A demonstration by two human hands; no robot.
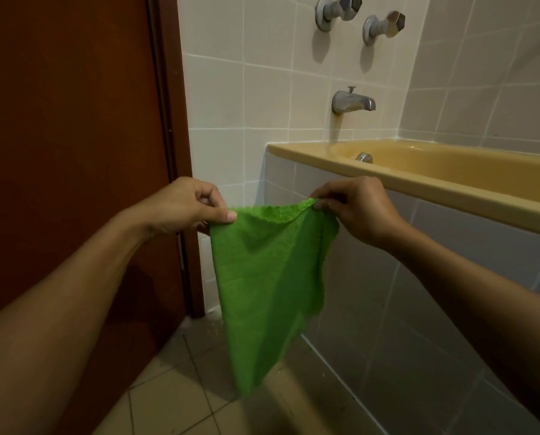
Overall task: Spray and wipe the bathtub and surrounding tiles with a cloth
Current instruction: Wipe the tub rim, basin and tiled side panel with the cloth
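1. Your left hand [188,208] pinches one top corner of the green microfibre cloth [268,277] between thumb and curled fingers.
2. Your right hand [355,208] pinches the other top corner the same way, with the fingertips bunched over the edge.
3. The cloth hangs in the air between your hands; its top edge sags slightly, and the rest drapes down to a point above the tiled floor [171,403].
4. The cloth touches nothing but your fingers. It hangs in front of the tiled side panel [419,293] of the bathtub [435,180], near the tub's left end.
5. The bathtub is mustard yellow, and its near rim runs to the right behind your right hand. A round metal overflow fitting [364,157] sits on the tub's inner end wall.
6. A metal tub spout [353,101] projects from the pale wall tiles [262,98] above that end of the tub, and a rusty streak runs down the tiles beneath it.
7. Two metal tap handles [385,25] are mounted higher on the same wall.
8. A dark red-brown door [68,136] fills the left side, with its frame meeting the wall tiles.
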